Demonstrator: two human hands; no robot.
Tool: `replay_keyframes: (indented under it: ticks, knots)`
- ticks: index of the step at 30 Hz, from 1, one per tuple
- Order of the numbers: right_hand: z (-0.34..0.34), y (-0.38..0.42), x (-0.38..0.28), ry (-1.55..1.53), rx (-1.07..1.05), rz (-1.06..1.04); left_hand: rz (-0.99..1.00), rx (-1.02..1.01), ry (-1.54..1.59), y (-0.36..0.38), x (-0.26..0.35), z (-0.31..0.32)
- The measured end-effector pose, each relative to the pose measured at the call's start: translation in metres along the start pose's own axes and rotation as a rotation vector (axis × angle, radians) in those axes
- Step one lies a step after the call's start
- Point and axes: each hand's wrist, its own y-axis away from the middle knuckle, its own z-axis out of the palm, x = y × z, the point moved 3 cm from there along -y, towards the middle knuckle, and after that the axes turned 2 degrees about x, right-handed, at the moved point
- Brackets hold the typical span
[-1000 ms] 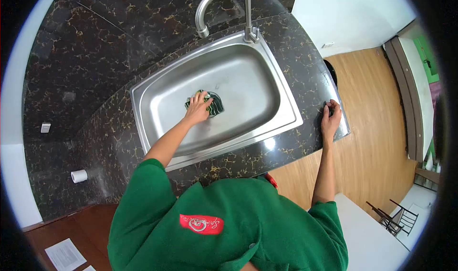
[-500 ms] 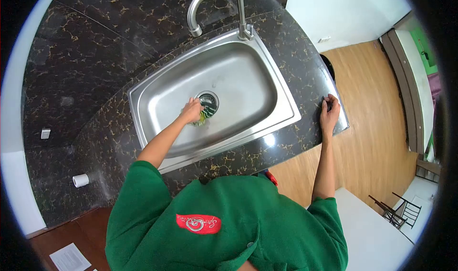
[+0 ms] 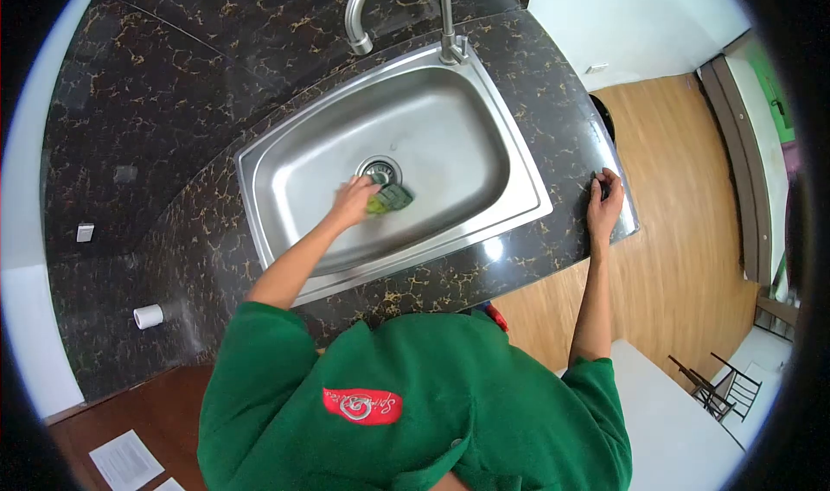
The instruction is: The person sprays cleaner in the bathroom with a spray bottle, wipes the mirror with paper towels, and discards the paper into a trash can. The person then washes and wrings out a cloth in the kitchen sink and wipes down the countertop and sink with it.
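My left hand (image 3: 353, 200) is down in the stainless steel sink (image 3: 450, 128). It is closed on a green striped cloth (image 3: 394, 199) with yellow-green parts, pressed to the basin floor just below the drain (image 3: 379, 169). Part of the cloth is hidden under my fingers. My right hand (image 3: 607, 204) rests on the dark counter (image 3: 545, 85) near its right end, fingers curled towards the thumb. Something dark shows between them, too small to make out.
A curved metal faucet (image 3: 356, 24) rises behind the sink. To the left, a white paper roll (image 3: 148, 316) is by the dark wall. A white table (image 3: 666, 396) stands at the lower right, with a folding chair (image 3: 722, 387) beyond. Papers (image 3: 126, 462) lie at the lower left.
My left hand has moved the cloth from over the drain down and slightly right, so more of the drain shows. My right hand stays at the counter's end.
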Motion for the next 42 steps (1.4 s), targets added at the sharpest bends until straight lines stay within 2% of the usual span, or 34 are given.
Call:
replay_keyframes:
  ticks: [2, 4, 6, 9, 10, 12, 14, 16, 17, 18, 20, 22, 24, 26, 28, 31, 33, 35, 36, 38, 42]
  knots:
    - [0.001, 0.001, 0.002, 0.025, -0.017, -0.008, 0.166, 0.255, -0.387, 0.040, -0.038, 0.008]
    - [0.000, 0.000, -0.003, 0.029, -0.015, -0.012, -0.079, 0.180, -0.623, 0.072, -0.095, 0.028]
    - [0.002, -0.002, -0.001, 0.009, -0.015, -0.003, -0.337, -0.098, -0.550, 0.099, -0.115, 0.013]
    - [0.002, 0.001, 0.000, 0.026, -0.024, -0.013, -0.271, -0.676, -0.374, 0.091, -0.088, 0.023]
    - [0.002, 0.000, 0.000, 0.037, -0.024, -0.024, -0.190, -0.610, -0.265, 0.087, -0.063, 0.034]
    - [0.002, -0.003, 0.002, 0.053, -0.015, -0.032, -0.195, -0.526, -0.243, 0.075, -0.044, 0.045]
    - [0.004, -0.002, 0.004, 0.061, -0.010, -0.022, -0.144, -0.774, -0.134, 0.043, -0.034, 0.063]
    - [0.005, -0.002, -0.002, 0.084, -0.014, -0.015, -0.158, -0.756, -0.050, 0.008, 0.032, 0.036]
    - [0.004, -0.003, -0.005, 0.097, -0.009, -0.015, -0.073, -0.592, 0.062, -0.012, 0.055, 0.036]
    - [0.005, -0.003, -0.004, 0.089, -0.016, -0.009, -0.087, -0.501, 0.178, -0.029, 0.084, 0.024]
    - [0.004, -0.003, -0.002, 0.081, -0.025, -0.002, 0.089, -0.492, 0.241, -0.080, 0.121, 0.026]
    - [0.004, -0.002, 0.004, 0.069, -0.009, -0.032, 0.081, -0.362, 1.050, -0.108, 0.147, 0.008]
    - [0.001, -0.002, 0.005, 0.047, 0.002, -0.064, 0.339, -0.041, 1.055, -0.123, 0.153, -0.046]
    - [0.000, -0.003, 0.003, 0.041, -0.015, -0.042, 0.200, -0.015, 0.958, -0.139, 0.124, -0.076]
    - [0.001, -0.003, 0.002, 0.064, -0.015, -0.027, 0.185, 0.163, 0.816, -0.141, 0.104, -0.100]
    - [0.004, -0.004, 0.002, 0.085, -0.012, -0.022, 0.267, 0.302, 0.241, -0.163, 0.074, -0.029]
    - [0.005, -0.003, 0.002, 0.084, -0.020, -0.016, 0.164, 0.412, 0.186, -0.144, 0.093, 0.010]
    - [0.003, -0.003, 0.001, 0.108, -0.030, -0.012, 0.409, 0.168, 0.235, -0.124, 0.129, 0.031]
    - [0.004, -0.003, -0.003, 0.124, -0.040, -0.013, 0.425, 0.059, 0.199, -0.102, 0.157, 0.031]
    - [0.006, -0.004, -0.005, 0.134, -0.051, -0.017, 0.438, 0.052, 0.406, -0.091, 0.144, 0.043]
    - [0.003, -0.002, 0.000, 0.102, -0.074, -0.044, 0.271, -0.328, 0.413, -0.035, 0.067, 0.060]
